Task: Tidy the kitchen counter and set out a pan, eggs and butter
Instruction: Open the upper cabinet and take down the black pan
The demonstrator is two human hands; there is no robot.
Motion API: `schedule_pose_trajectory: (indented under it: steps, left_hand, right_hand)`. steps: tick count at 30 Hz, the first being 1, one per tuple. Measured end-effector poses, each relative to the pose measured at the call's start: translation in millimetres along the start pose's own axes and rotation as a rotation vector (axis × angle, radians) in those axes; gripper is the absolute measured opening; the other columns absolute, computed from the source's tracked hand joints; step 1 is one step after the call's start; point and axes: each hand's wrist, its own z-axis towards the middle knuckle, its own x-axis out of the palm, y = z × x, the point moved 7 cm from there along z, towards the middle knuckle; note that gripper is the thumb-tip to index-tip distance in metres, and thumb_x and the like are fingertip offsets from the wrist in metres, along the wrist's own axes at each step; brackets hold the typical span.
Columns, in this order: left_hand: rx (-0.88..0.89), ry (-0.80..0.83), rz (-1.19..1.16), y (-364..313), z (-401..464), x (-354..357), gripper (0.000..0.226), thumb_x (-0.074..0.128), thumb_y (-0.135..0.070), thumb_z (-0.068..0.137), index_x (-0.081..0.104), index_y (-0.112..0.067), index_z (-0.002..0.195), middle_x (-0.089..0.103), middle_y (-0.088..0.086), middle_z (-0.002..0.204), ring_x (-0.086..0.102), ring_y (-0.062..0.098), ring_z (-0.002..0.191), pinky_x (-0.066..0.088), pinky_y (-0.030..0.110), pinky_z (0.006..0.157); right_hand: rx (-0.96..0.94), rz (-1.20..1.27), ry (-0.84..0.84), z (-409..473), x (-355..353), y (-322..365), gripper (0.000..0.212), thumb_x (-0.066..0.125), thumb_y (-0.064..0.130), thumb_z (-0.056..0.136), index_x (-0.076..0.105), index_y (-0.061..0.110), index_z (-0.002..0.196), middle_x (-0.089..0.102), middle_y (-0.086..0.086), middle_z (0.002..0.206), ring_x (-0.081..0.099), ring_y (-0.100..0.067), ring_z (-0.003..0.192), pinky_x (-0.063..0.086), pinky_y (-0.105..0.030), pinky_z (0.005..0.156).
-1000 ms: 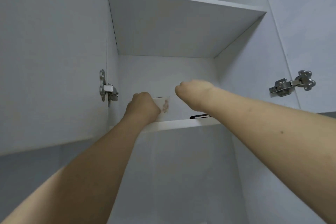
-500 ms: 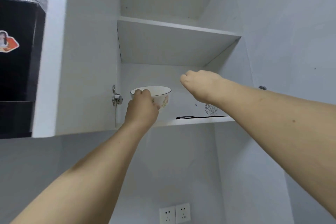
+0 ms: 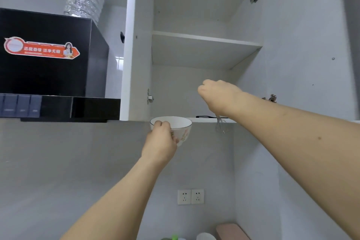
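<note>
Since half a second ago your left hand (image 3: 159, 142) has brought the bowl (image 3: 176, 128) off the bottom shelf (image 3: 206, 120) to just below its edge, fingers curled over the near rim. Your right hand (image 3: 220, 95) is clenched round a wire whisk (image 3: 221, 123) hanging beneath it. You look early in the task: no pan, eggs or butter are visible. That bowl is white, dark-rimmed and flower-patterned.

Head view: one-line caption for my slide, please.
Left hand holds a white bowl below the open cabinet; right hand grips a whisk.
</note>
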Motion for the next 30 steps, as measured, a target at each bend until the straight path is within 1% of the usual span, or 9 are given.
schedule_pose_trajectory:
  steps: [2, 6, 8, 11, 13, 16, 19, 27, 30]
  left_hand:
    - [-0.043, 0.019, 0.008, 10, -20, -2, 0.017, 0.057, -0.023, 0.093, 0.041, -0.016, 0.091, 0.047, 0.006, 0.117, 0.054, 0.034, 0.1, 0.041, 0.034, 0.074]
    - [-0.118, 0.066, 0.018, 42, -62, -8, 0.017, 0.057, -0.024, 0.091, 0.043, -0.014, 0.092, 0.046, 0.007, 0.117, 0.053, 0.036, 0.1, 0.047, 0.041, 0.08]
    - [-0.149, 0.099, 0.032, 61, -82, -10, 0.019, 0.058, -0.025, 0.091, 0.042, -0.014, 0.091, 0.045, 0.007, 0.115, 0.053, 0.036, 0.1, 0.047, 0.043, 0.081]
    - [-0.17, 0.112, 0.061, 100, -114, -17, 0.02, 0.059, -0.024, 0.092, 0.043, -0.012, 0.092, 0.046, 0.008, 0.113, 0.053, 0.036, 0.098, 0.047, 0.043, 0.08]
    - [-0.172, 0.115, 0.084, 125, -134, -22, 0.02, 0.058, -0.023, 0.092, 0.041, -0.013, 0.09, 0.046, 0.008, 0.113, 0.052, 0.036, 0.097, 0.045, 0.042, 0.077]
    - [-0.221, 0.144, 0.14, 181, -176, -38, 0.017, 0.057, -0.023, 0.093, 0.046, -0.01, 0.096, 0.045, 0.005, 0.114, 0.051, 0.033, 0.097, 0.04, 0.038, 0.071]
    - [-0.251, 0.158, 0.156, 237, -217, -61, 0.018, 0.061, -0.021, 0.092, 0.049, -0.009, 0.098, 0.046, 0.005, 0.114, 0.053, 0.031, 0.097, 0.043, 0.037, 0.074]
    - [-0.349, 0.218, 0.286, 389, -324, -152, 0.013, 0.057, -0.017, 0.091, 0.051, -0.008, 0.098, 0.049, 0.005, 0.117, 0.051, 0.026, 0.098, 0.045, 0.035, 0.08]
    - [-0.389, 0.206, 0.316, 436, -355, -195, 0.011, 0.056, -0.017, 0.092, 0.049, -0.01, 0.095, 0.049, 0.004, 0.114, 0.048, 0.023, 0.094, 0.038, 0.03, 0.074]
  right_hand:
    - [-0.007, 0.045, 0.036, -11, -2, 14, 0.031, 0.041, -0.013, 0.083, 0.028, 0.011, 0.069, 0.023, -0.002, 0.073, 0.04, -0.029, 0.077, 0.032, -0.034, 0.059]
    - [-0.012, 0.183, 0.071, -36, 9, 56, 0.024, 0.04, -0.012, 0.085, 0.035, 0.009, 0.075, 0.026, -0.004, 0.075, 0.048, -0.032, 0.083, 0.033, -0.033, 0.065]
    - [-0.003, 0.247, 0.108, -50, 20, 81, 0.02, 0.04, -0.012, 0.085, 0.044, 0.007, 0.084, 0.036, -0.008, 0.086, 0.055, -0.035, 0.093, 0.034, -0.034, 0.067]
    - [-0.011, 0.359, 0.168, -67, 40, 124, 0.022, 0.042, -0.013, 0.082, 0.04, 0.009, 0.084, 0.037, -0.011, 0.094, 0.058, -0.036, 0.096, 0.034, -0.035, 0.066]
    - [-0.004, 0.428, 0.179, -75, 50, 148, 0.022, 0.041, -0.011, 0.083, 0.047, 0.007, 0.095, 0.042, -0.013, 0.1, 0.058, -0.036, 0.097, 0.036, -0.035, 0.067]
    - [-0.005, 0.537, 0.22, -85, 59, 206, 0.03, 0.043, -0.009, 0.084, 0.051, 0.006, 0.108, 0.046, -0.013, 0.11, 0.057, -0.036, 0.099, 0.04, -0.035, 0.071]
    - [-0.04, 0.621, 0.244, -89, 61, 274, 0.026, 0.05, -0.006, 0.086, 0.051, 0.007, 0.109, 0.046, -0.012, 0.111, 0.057, -0.037, 0.098, 0.042, -0.038, 0.073]
    - [-0.114, 0.802, 0.303, -102, 32, 469, 0.024, 0.045, -0.002, 0.093, 0.053, 0.008, 0.113, 0.048, -0.011, 0.113, 0.055, -0.037, 0.099, 0.042, -0.038, 0.076]
    - [-0.158, 0.859, 0.291, -100, 10, 534, 0.023, 0.044, -0.002, 0.092, 0.055, 0.007, 0.11, 0.05, -0.011, 0.112, 0.056, -0.036, 0.096, 0.045, -0.038, 0.078]
